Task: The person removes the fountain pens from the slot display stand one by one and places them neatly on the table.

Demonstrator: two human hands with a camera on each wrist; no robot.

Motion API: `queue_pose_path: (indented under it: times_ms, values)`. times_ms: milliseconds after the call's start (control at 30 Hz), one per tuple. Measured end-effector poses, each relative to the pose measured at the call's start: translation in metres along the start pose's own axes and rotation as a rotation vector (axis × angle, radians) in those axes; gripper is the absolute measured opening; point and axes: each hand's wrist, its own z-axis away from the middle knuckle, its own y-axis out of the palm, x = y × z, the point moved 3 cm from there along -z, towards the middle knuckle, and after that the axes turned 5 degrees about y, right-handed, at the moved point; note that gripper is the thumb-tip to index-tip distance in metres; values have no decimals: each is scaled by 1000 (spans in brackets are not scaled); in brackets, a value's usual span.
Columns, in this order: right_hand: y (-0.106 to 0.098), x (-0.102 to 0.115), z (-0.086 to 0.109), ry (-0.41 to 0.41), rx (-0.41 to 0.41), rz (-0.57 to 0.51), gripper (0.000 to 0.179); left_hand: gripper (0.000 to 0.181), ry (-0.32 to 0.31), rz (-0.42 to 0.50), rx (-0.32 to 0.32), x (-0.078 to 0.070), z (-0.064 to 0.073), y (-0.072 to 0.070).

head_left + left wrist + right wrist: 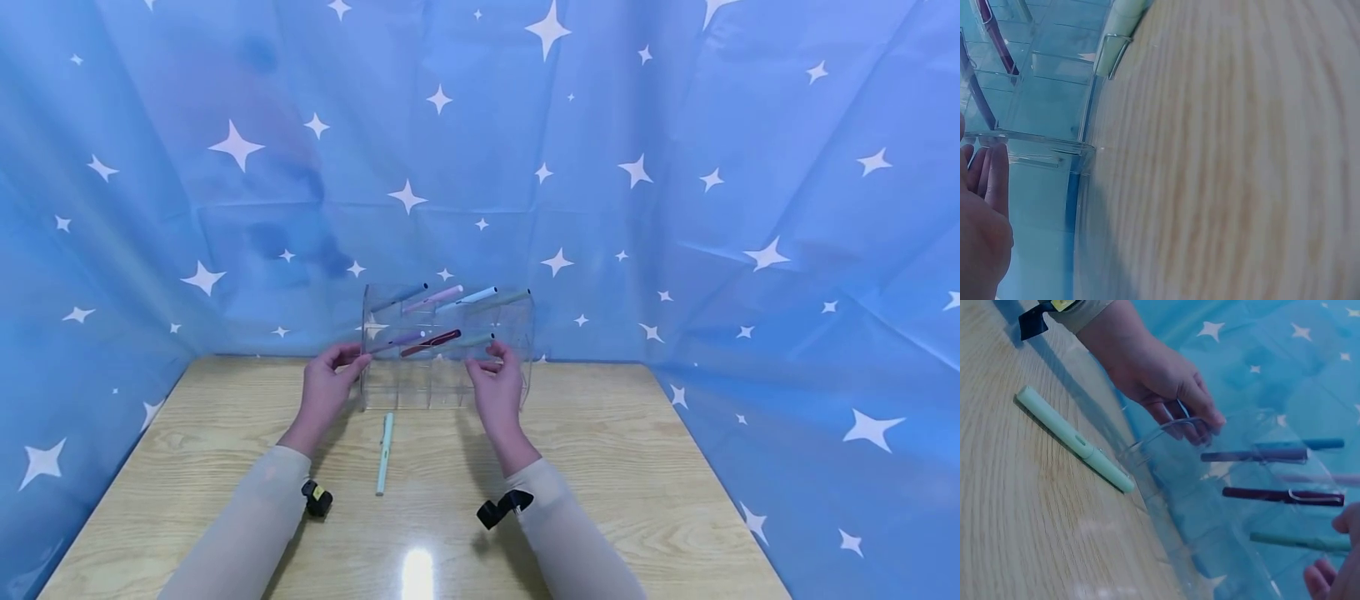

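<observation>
A clear pen rack (450,392) stands at the back of the table, with several pens leaning in its upper two rows. My left hand (337,371) pinches the rack's left side panel between thumb and fingers, as the right wrist view shows. My right hand (498,387) is at the rack's right part, close to a green pen (1297,541) in the middle row. Its thumb and fingers are apart, a gap showing between them. Left of that pen lie a dark red pen (431,342) and a purple pen (405,337). A mint green pen (385,454) lies on the table before the rack.
The upper row bears a dark blue pen (401,297), a pink pen (435,298), a light blue pen (468,298) and a dark green pen (513,297). Blue star-patterned cloth (480,167) hangs behind and beside the wooden table (615,467).
</observation>
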Motion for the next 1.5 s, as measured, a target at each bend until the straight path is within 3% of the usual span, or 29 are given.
queue_pose_path:
  times_ms: [200, 367, 533, 800, 1200, 1500]
  values:
    - [6, 4, -3, -13, -28, 29, 58, 46, -7, 2, -1, -2, -1, 0]
    - [13, 4, -8, 23, 13, -63, 62, 46, -10, -10, -6, -2, -1, 0]
    - [20, 3, -15, 17, 37, -136, 45, 45, -7, -7, -6, -1, 0, -1]
    - [28, -1, -25, -37, 49, -118, 33, 46, -1, -4, -4, 1, -1, 0]
    - [29, -3, -31, -45, 62, -105, 12, 40, 4, 1, -19, -3, 1, 0]
    - [27, -3, -32, -28, 86, -117, 20, 40, -2, -1, -13, -1, 0, 1]
